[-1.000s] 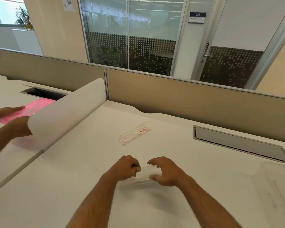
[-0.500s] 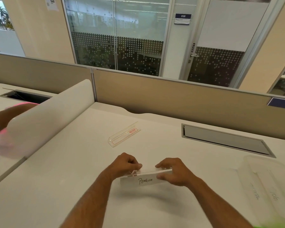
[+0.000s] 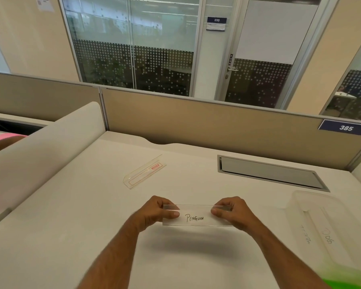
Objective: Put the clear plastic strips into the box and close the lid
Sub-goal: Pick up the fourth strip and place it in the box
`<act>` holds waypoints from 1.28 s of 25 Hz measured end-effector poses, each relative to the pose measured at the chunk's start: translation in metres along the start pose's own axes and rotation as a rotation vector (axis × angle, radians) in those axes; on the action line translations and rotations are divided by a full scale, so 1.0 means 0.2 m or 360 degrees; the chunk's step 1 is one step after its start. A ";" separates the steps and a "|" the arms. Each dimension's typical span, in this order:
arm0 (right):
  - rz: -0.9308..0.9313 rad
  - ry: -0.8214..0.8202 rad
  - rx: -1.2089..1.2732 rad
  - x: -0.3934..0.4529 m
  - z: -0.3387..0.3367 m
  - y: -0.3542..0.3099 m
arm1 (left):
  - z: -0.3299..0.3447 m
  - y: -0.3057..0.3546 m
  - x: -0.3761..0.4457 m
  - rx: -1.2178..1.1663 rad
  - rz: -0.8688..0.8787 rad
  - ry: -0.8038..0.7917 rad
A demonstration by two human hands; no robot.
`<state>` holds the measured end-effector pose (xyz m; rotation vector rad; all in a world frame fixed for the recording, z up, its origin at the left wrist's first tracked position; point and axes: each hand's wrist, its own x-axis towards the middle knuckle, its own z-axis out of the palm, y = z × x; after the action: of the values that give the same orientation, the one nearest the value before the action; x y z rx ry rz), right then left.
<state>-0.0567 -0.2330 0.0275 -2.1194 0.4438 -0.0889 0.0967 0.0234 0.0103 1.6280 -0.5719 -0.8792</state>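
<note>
hands lift it now: left hand (image 3: pixel 154 212) and right hand (image 3: pixel 233 212) pinch the clear flat plastic strip marked penguin (image 3: pixel 196 215) off the desk, ready for the translucent lidded box (image 3: pixel 321 224) at right.

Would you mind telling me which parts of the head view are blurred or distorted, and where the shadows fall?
Head view: the PENGUIN strip and both hands are sharp; the far-left edge and the green patch at the bottom right are smeared; the partition's top edge bows from the wide lens; a soft shadow lies on the desk under the hands.
</note>
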 end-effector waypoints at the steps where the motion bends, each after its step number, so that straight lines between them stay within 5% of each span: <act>1: 0.0004 -0.0005 0.0007 -0.01 -0.01 0.01 | 0.01 0.00 0.01 0.0008 0.0013 0.0000; 8: 0.0078 -0.0188 -0.0116 -0.01 -0.13 0.00 | 0.09 0.04 0.06 -0.0019 0.0084 -0.0010; 18: 0.0010 -0.0637 -0.0995 0.00 -0.21 -0.15 | 0.32 0.11 0.19 0.0091 0.0158 -0.0129; 25: 0.0141 -0.0342 -0.1028 -0.09 -0.38 -0.01 | 0.52 0.11 0.33 0.0327 0.0197 0.0238; 32: 0.0395 0.0274 -0.0758 -0.22 -0.84 0.12 | 0.66 -0.11 0.47 0.1410 0.0152 0.0296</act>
<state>-0.1435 -0.3629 0.1055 -2.5092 0.8995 -0.0229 0.0472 -0.1227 -0.0445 2.4127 -0.9781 -0.3909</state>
